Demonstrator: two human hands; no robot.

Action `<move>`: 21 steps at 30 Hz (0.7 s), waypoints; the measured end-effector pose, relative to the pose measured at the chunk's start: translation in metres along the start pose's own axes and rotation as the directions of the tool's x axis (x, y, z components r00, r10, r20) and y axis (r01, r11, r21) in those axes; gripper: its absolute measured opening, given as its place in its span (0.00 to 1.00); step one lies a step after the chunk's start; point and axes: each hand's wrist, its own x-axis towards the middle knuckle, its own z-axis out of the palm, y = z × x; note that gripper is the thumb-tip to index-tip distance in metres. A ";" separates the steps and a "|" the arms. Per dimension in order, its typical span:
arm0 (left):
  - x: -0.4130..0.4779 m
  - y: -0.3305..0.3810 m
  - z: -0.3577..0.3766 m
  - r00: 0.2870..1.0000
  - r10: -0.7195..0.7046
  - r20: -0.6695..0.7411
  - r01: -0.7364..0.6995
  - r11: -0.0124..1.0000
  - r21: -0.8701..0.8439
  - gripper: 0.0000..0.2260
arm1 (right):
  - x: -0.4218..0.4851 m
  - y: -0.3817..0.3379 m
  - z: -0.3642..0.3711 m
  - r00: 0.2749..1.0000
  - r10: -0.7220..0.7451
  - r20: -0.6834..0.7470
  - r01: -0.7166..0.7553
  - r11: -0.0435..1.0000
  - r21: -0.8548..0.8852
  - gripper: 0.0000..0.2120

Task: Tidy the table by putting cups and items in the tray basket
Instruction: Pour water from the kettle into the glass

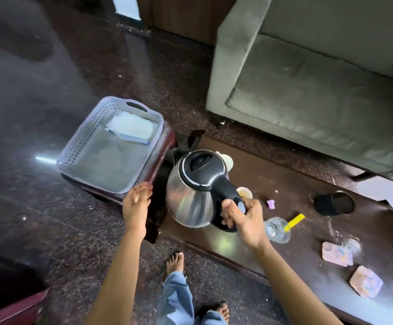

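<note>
**Head view: kettle in our right hand**

Our right hand grips the kettle by its black handle, over the surface's 9 o'clock end. Our left hand, loose-fingered, holds nothing by the basket's 5 o'clock corner. A glass sits at the kettle's 4 o'clock and a black cup at its 3 o'clock.

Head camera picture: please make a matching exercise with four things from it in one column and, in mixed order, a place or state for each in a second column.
Column one:
1. kettle
2. basket
3. glass
4. black cup

Column two:
A. holds a white bundle
B. stands near the far edge of the table
C. gripped at its handle by the right hand
D. lies beside a yellow stick

Pairs: 1-C, 2-A, 3-D, 4-B.
</note>
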 end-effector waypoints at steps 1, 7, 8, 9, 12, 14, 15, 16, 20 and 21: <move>0.010 0.010 -0.011 1.000 0.012 -0.022 -0.012 1.000 -0.014 0.08 | 0.012 -0.006 0.017 1.000 -0.015 0.023 0.015 1.000 -0.001 0.28; 0.059 0.047 -0.074 0.984 0.066 -0.163 -0.075 0.996 -0.047 0.04 | 0.077 -0.026 0.122 0.992 -0.059 0.114 0.057 0.998 0.020 0.25; 0.066 0.048 -0.082 0.980 0.065 -0.187 -0.075 0.996 -0.049 0.04 | 0.087 -0.027 0.137 0.990 -0.068 0.121 0.064 0.997 0.033 0.24; 0.074 0.051 -0.089 0.975 0.065 -0.211 -0.077 0.996 -0.053 0.04 | 0.098 -0.026 0.155 0.989 -0.078 0.127 0.074 0.997 0.040 0.24; 0.094 0.053 -0.108 0.957 0.059 -0.284 -0.077 0.996 -0.054 0.04 | 0.129 -0.015 0.200 0.986 -0.083 0.146 0.076 0.996 0.053 0.25; 0.102 0.054 -0.114 0.946 0.044 -0.322 -0.072 0.995 -0.075 0.06 | 0.146 -0.005 0.225 0.984 -0.068 0.165 0.057 0.996 0.070 0.23; 0.106 0.054 -0.116 0.941 0.030 -0.336 -0.064 0.994 -0.089 0.06 | 0.154 0.001 0.236 0.982 -0.059 0.181 0.047 0.996 0.071 0.22; 0.110 0.054 -0.117 0.939 0.017 -0.345 -0.054 0.994 -0.099 0.06 | 0.161 0.008 0.246 0.979 -0.050 0.199 0.038 0.997 0.062 0.21; 0.123 0.053 -0.121 0.934 0.004 -0.357 -0.043 0.994 -0.101 0.05 | 0.188 0.043 0.276 0.966 -0.019 0.258 0.020 1.000 0.000 0.28; 0.126 0.052 -0.122 0.934 0.000 -0.357 -0.036 0.995 -0.095 0.05 | 0.193 0.052 0.282 0.964 -0.013 0.266 0.018 1.000 -0.016 0.31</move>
